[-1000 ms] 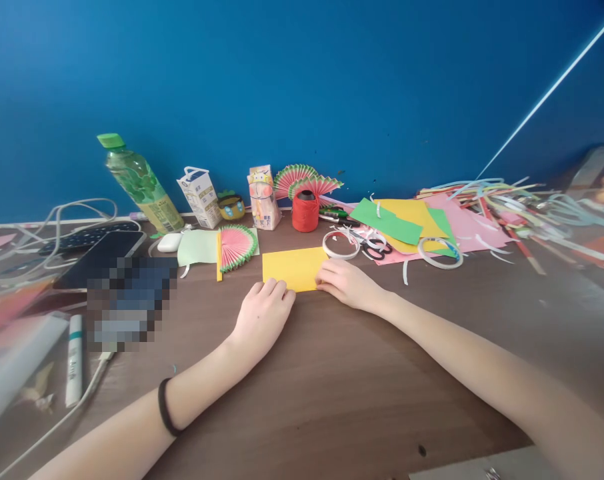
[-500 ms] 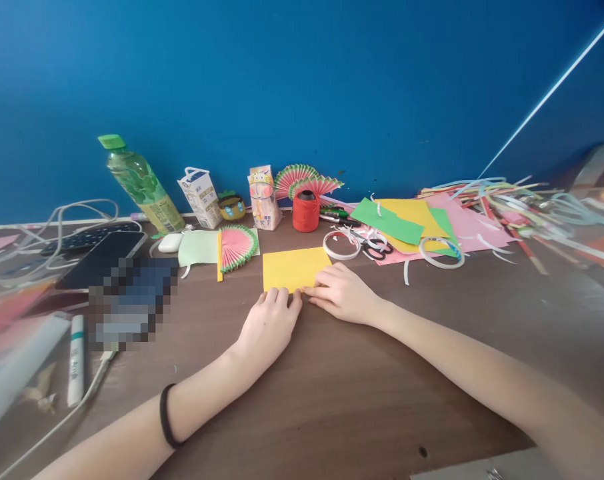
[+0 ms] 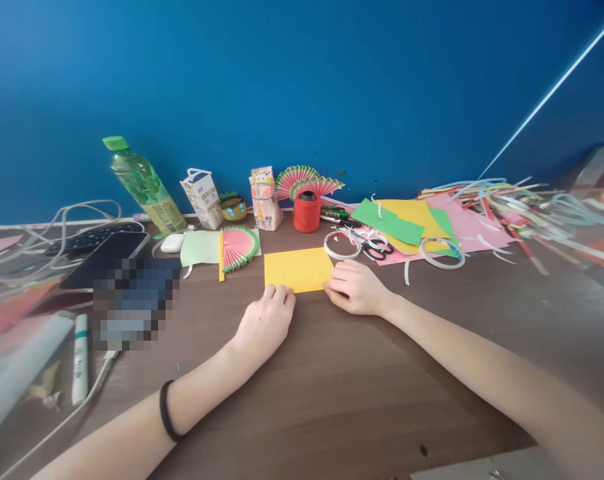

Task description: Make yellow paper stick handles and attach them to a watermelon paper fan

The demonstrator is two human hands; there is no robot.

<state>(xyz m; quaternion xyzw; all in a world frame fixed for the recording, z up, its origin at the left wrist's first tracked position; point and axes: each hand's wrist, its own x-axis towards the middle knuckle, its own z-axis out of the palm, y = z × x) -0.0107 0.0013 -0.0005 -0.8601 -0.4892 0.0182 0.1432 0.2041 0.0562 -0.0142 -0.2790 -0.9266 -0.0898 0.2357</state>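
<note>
A yellow sheet of paper lies on the brown table in front of me. My left hand is at its near edge, left of the middle, fingers bent and closed on that edge. At the near right corner, my right hand has its fingers curled together on the paper. Both thumbs are largely hidden. Left of the sheet, a pink and green pleated paper fan with a yellow strip lies on pale green paper. A roll of white tape is close to the sheet's right corner.
Behind stand a green-capped bottle, a carton, a decorated carton and a red thread spool. Scissors, coloured paper and another tape roll lie right. A marker and a cable are left.
My right hand has slid right along the paper's near edge to the corner. My left hand has shifted slightly left, so the hands are farther apart.
</note>
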